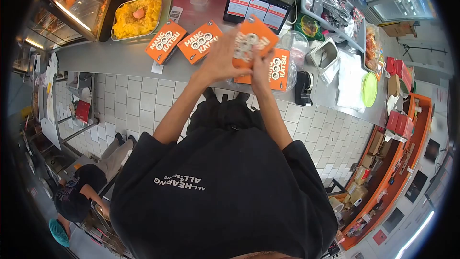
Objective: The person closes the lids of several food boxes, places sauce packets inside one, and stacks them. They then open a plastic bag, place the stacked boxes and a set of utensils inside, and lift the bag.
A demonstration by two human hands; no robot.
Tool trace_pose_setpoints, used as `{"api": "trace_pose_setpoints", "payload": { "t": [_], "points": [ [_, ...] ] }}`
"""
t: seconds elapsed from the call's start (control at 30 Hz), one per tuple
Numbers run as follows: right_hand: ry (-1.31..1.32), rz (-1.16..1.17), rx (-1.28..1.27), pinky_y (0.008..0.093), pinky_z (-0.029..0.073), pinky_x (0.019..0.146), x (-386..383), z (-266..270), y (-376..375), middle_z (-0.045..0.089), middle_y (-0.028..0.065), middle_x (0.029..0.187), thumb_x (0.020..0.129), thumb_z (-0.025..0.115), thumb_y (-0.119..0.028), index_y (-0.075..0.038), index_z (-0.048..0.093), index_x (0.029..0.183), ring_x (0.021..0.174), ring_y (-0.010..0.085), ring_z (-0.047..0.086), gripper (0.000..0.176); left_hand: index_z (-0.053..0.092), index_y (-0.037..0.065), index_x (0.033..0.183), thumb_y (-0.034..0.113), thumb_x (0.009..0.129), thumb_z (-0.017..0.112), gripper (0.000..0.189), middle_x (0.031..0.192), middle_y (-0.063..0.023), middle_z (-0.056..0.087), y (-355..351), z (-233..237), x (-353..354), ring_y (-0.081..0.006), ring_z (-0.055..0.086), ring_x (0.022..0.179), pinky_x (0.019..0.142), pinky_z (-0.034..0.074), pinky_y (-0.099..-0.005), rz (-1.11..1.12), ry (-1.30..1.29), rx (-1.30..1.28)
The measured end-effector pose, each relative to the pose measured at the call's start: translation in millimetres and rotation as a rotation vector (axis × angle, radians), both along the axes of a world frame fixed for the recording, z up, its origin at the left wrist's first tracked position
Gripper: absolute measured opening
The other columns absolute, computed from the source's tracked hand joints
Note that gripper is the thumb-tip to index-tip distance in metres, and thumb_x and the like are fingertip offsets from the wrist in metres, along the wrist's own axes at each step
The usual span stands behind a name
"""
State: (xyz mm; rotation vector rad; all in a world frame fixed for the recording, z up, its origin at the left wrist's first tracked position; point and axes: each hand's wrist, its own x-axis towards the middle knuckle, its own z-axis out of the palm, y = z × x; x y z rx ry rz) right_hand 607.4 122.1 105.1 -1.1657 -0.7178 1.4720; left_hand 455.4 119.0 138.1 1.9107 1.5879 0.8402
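Between my two hands is an orange takeout box [265, 32] printed with white lettering, slightly blurred and tilted over the counter. My left hand [221, 58] presses along its left side, with the fingertips partly hidden behind it. Gripping its near edge from the right is my right hand [259, 69]. Below it, another orange box [278, 70] lies on the counter, partly covered by my right hand and the held box. To the left, a matching box [201, 42] sits close to my left hand, and one more box [165, 42] stands beyond it.
A tablet [238, 7] stands behind the held box. At the left is a metal tray of yellow food [137, 17]. On the right are a black tape dispenser [304, 88], a metal container [325, 55] and a green lid [369, 89]. A co-worker [81, 187] is at lower left.
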Motion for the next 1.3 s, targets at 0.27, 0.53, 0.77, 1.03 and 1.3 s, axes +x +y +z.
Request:
{"api": "trace_pose_setpoints", "payload": {
  "t": [0.27,0.53,0.77,1.03,1.3],
  "points": [
    [-0.261,0.13,-0.19,0.0324,0.048,0.094,145,-41,11,0.062,0.0122,0.122,0.1,0.057,-0.036,-0.002,0.048,0.14,0.11,0.0181,0.061,0.053,0.021,0.011,0.155,0.039,0.063,0.084,0.115,0.144,-0.0233,0.041,32,-122,-89,-0.0403,0.039,0.134,0.11,0.03,-0.0521,0.126,0.648,-0.081],
    [-0.918,0.115,0.041,0.0417,0.047,0.089,137,-35,8,0.065,0.0219,0.11,0.102,0.049,-0.034,0.003,0.056,0.127,0.101,0.0325,0.064,0.045,0.025,0.013,0.153,0.049,0.058,0.085,0.118,0.131,-0.0224,0.046,18,-35,-36,-0.0389,0.049,0.119,0.098,0.04,-0.0524,0.263,0.361,-0.178],
    [-1.151,0.001,0.112,0.0479,0.043,0.094,140,-39,5,0.06,0.0287,0.119,0.1,0.047,-0.019,0.004,0.05,0.132,0.112,0.0438,0.057,0.039,0.025,0.01,0.153,0.06,0.063,0.081,0.117,0.137,-0.0272,0.039,-8,-53,83,-0.0462,0.049,0.119,0.095,0.045,-0.0568,0.291,0.265,-0.249],
    [-1.18,0.018,0.311,0.0445,0.035,0.108,155,-76,7,0.044,0.0266,0.143,0.1,0.052,-0.019,0.006,0.037,0.143,0.13,0.0404,0.045,0.052,0.03,0.004,0.15,0.057,0.074,0.077,0.104,0.143,-0.0259,0.043,-5,-89,-18,-0.0405,0.037,0.137,0.111,0.033,-0.0505,0.213,0.126,0.05],
    [-1.08,-0.134,0.462,0.0418,0.036,0.107,67,-7,-35,0.053,0.0152,0.133,0.095,0.062,-0.013,0.0,0.05,0.134,0.13,0.0293,0.044,0.043,0.023,0.009,0.152,0.044,0.049,0.093,0.129,0.139,-0.021,0.043,8,-119,-238,-0.0413,0.043,0.128,0.104,0.037,-0.0539,0.373,0.387,-0.102]
  ]
}}
